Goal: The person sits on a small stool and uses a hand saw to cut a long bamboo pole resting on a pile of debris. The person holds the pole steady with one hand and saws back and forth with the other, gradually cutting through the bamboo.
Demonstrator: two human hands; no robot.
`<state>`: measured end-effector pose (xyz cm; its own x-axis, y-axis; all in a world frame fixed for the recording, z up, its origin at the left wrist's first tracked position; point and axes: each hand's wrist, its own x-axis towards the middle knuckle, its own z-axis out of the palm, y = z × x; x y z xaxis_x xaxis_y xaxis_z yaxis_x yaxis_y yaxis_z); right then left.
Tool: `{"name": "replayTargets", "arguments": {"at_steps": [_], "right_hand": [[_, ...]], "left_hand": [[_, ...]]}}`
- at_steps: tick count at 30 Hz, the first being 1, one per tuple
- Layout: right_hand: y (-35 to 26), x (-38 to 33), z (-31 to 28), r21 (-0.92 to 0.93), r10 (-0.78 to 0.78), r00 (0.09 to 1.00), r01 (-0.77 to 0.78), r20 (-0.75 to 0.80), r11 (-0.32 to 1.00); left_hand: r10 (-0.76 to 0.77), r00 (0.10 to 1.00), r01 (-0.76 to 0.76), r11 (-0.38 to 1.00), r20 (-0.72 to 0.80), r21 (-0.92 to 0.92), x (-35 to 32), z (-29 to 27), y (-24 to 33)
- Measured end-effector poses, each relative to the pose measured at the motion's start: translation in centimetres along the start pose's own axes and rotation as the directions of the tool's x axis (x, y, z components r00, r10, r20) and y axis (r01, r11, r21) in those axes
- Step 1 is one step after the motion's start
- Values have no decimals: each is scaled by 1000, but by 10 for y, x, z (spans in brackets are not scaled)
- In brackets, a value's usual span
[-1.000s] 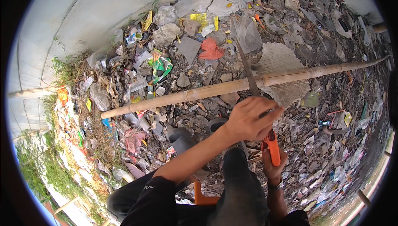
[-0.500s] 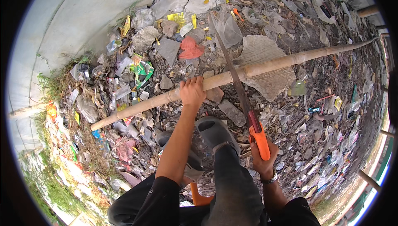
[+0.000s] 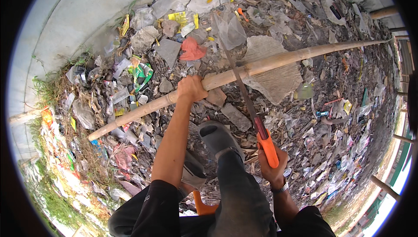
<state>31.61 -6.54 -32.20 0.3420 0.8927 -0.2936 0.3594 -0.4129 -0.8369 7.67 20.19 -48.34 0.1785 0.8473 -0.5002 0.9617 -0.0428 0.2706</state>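
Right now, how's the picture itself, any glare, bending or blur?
Head view: glare washes out the litter at lower left; same view: the wall looks curved, likely fisheye bending, and the corners are black; head view, middle: softer light, with saw, pole and left hand fairly clear.

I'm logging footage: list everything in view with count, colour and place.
Bamboo pole: one, tan, across middle
Saw: one, orange handle, crossing pole
Ribbed slab: one, grey, right of centre
Crumpled sheet: one, red, upper centre
Torn packet: one, green, upper left
Litter: countless, multicoloured, all around
Wall: one, grey, top left
Plants: many, green, lower left
Object: one, orange, bottom, partly hidden
Watch: one, silver, lower right of centre
Shoes: two, grey, lower centre
Trousers: one pair, dark, bottom
Left hand: one, bare, on pole
Right hand: one, bare, gripping saw
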Motion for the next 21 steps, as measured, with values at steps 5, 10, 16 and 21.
{"name": "replayTargets", "arguments": {"at_steps": [5, 10, 16, 21], "right_hand": [[-8, -5, -6, -34, -24, 999, 25, 44, 999], [-7, -18, -8, -37, 41, 997, -38, 67, 999], [4, -19, 4, -34, 72, 997, -71, 34, 997], [7, -16, 11, -12, 35, 999, -35, 12, 999]], "left_hand": [[10, 1000, -11, 1000, 30, 1, 1, -1, 1], [62, 997, -61, 998, 45, -23, 0, -6, -2], [243, 922, -256, 967, -302, -3, -13, 12, -13], [202, 868, -169, 979, -453, 111, -5, 40, -14]]}}
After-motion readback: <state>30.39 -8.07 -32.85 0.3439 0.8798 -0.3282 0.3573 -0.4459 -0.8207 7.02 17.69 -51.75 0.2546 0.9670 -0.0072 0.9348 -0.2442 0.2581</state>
